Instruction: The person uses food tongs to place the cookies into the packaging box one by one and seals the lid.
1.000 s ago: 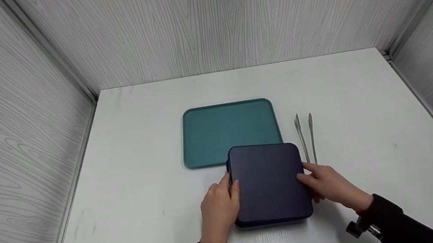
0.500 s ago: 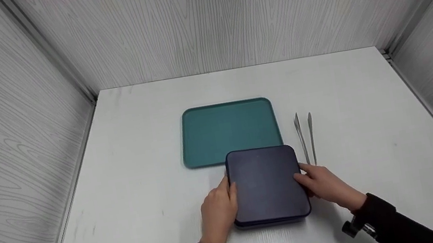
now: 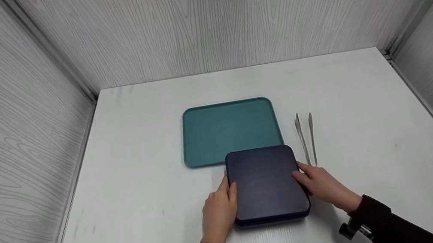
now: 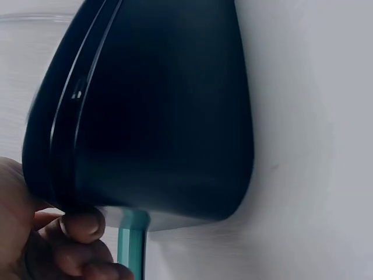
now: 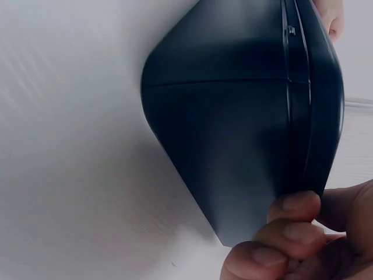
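Note:
A dark blue rectangular box (image 4: 169, 111) stands on the white table, its lid (image 3: 267, 183) flat on top and a rim seam running round the side. My left hand (image 3: 218, 210) grips the lid's left edge, thumb on top and fingertips (image 4: 84, 226) at the rim. On the opposite edge my right hand (image 3: 326, 186) pinches the lid the same way, with its fingers (image 5: 300, 201) curled in beneath the rim in the right wrist view. What the box holds is hidden.
Behind the box lies a teal tray (image 3: 230, 130), its near right corner overlapped by the box in the head view. Metal tongs (image 3: 303, 140) lie to the right, close by my right hand. Grey wood-grain panels (image 3: 226, 15) wall the table's back and sides.
The lid was slightly turned and higher; it has straightened and settled level on the box. My right hand has shifted a little left with it, while my left hand has hardly moved.

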Available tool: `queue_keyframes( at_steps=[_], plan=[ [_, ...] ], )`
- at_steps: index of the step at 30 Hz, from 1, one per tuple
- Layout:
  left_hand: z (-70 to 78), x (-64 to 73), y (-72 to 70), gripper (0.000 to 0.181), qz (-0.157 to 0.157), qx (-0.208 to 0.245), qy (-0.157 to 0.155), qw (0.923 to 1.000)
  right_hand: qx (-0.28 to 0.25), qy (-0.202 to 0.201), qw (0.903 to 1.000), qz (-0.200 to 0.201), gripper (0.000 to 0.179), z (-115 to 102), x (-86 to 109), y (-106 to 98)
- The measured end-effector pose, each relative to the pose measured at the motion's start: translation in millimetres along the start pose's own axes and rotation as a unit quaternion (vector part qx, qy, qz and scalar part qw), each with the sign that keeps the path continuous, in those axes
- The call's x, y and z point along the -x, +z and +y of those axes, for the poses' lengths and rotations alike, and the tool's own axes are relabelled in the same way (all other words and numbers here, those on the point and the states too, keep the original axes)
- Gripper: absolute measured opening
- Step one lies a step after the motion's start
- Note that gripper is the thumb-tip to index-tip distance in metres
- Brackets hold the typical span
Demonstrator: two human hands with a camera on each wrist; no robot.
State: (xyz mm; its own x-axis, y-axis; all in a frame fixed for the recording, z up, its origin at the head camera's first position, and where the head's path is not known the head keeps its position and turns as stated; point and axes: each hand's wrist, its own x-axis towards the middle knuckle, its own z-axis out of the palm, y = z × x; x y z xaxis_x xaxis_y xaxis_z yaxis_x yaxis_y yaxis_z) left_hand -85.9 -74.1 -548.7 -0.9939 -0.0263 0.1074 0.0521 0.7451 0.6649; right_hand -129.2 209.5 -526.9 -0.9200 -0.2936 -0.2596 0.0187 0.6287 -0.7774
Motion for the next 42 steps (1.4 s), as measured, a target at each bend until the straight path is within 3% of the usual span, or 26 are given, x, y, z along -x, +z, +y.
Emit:
queue_keyframes(
  at_steps=[7,16,24,31,42],
  plan=[
    [-1.4,-0.1,-3.8,0.034,-0.019,0.022,0.007,0.9996,-0.034,0.015,0.9991,-0.021,0.06,3.2,5.5,0.2],
    [-2.4,0.1,-5.4,0.05,-0.07,0.069,-0.015,0.9951,-0.046,0.003,0.9976,-0.052,0.068,6.2,12.7,-2.8],
    [-4.7,-3.1,-1.5,0.052,-0.088,0.071,0.012,0.9935,-0.013,-0.021,0.9992,-0.03,0.066,9.4,12.6,-0.9],
    [-8.1,-2.3,0.3,0.054,-0.095,0.09,0.037,0.9907,0.014,-0.009,0.9996,-0.024,0.065,12.7,12.2,0.5],
    [-13.0,-3.5,-1.4,0.057,-0.141,0.136,0.034,0.9801,0.003,-0.009,0.9993,-0.036,0.065,14.7,17.0,0.9]
  ],
)
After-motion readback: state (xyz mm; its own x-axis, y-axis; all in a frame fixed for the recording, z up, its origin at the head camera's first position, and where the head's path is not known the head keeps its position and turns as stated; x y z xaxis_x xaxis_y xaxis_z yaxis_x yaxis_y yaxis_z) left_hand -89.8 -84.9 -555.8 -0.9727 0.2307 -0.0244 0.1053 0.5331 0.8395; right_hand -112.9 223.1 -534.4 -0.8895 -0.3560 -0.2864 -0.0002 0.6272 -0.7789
